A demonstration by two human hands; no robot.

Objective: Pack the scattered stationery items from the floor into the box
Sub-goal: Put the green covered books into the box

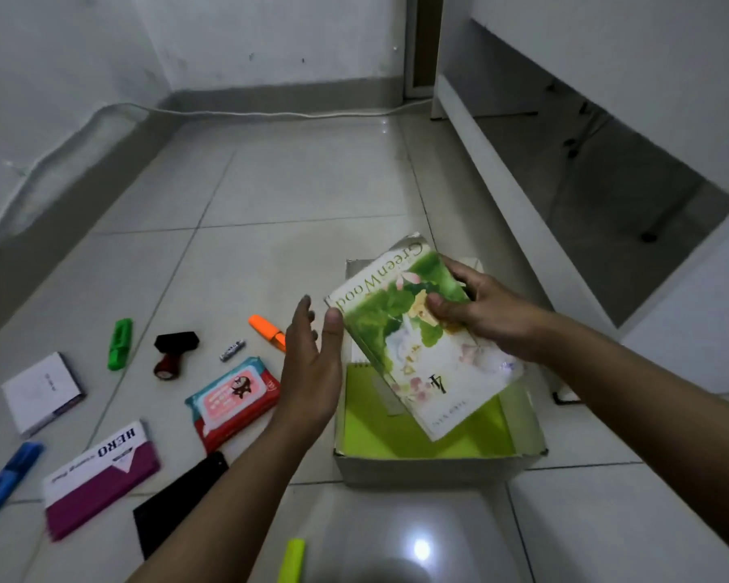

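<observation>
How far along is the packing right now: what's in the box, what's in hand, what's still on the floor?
Early. The box already holds a lime-green spiral notepad. The right hand grips the Green Wood notebook, tilted over the box; the left hand is open beside it. Still on the floor: orange highlighter, green highlighter, stamp, wipes pack, HERO packet, blue marker and more.

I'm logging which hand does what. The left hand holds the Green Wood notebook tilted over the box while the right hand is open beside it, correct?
Not quite: the hands are swapped. In the head view the right hand holds the Green Wood notebook tilted over the box, and the left hand is the one that is open beside it.
</observation>
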